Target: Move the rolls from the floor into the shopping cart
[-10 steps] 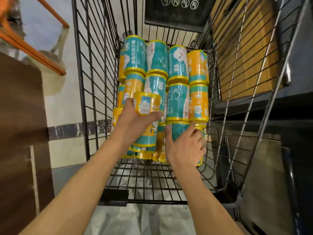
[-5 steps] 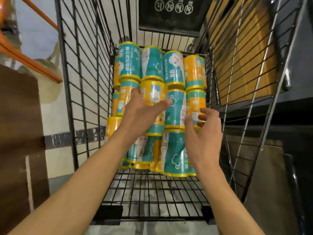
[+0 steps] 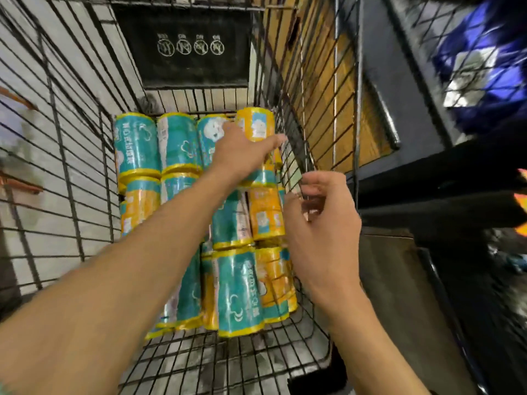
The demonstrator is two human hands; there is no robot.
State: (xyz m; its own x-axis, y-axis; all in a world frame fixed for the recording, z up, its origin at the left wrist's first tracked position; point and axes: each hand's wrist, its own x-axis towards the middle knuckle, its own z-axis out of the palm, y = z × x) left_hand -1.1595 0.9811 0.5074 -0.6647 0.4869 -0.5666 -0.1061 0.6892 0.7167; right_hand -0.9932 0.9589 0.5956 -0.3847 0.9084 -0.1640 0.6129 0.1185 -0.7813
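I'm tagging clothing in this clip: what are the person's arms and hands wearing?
Nothing visible. Both forearms are bare from the frame's edge to the wrist, with no sleeves in view. The left hand and right hand wear no gloves, and I see no watch, ring or bracelet, though motion blur could hide something small.

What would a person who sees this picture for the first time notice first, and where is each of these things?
First the eye meets the stack of teal and yellow rolls that fills the far end of the black wire shopping cart. Next, the left hand reaches across and grips a yellow roll at the top right of the stack. The right hand hangs loosely curled and empty near the cart's right wall.
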